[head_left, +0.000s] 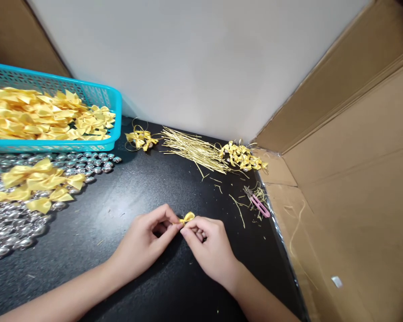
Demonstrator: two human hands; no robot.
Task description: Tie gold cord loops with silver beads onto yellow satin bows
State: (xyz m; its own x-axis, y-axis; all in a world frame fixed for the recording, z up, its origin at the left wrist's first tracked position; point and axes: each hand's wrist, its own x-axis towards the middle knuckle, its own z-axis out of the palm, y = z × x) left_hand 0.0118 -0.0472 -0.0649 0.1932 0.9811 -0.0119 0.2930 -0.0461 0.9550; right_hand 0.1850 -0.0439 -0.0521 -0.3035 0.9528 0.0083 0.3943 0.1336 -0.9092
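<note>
Between my two hands is a small yellow ribbon bow (188, 217), held just above the black table top. The thumb and forefinger of my left hand (151, 232) pinch its left side. My right hand (210, 239) pinches it from the right, with the other fingers curled in. Much of the bow is hidden behind my fingertips. Beyond my hands lies a bundle of gold ties (191, 150). Pink-handled thread snips (258, 202) rest to the right among cut scraps.
A turquoise basket (117, 114) full of yellow bows stands at the back left. Silver beads (13, 228) lie in front of it, with loose bows (42, 181) on top. Bow clusters (243, 156) sit beside the ties. Cardboard (356, 147) walls the right side.
</note>
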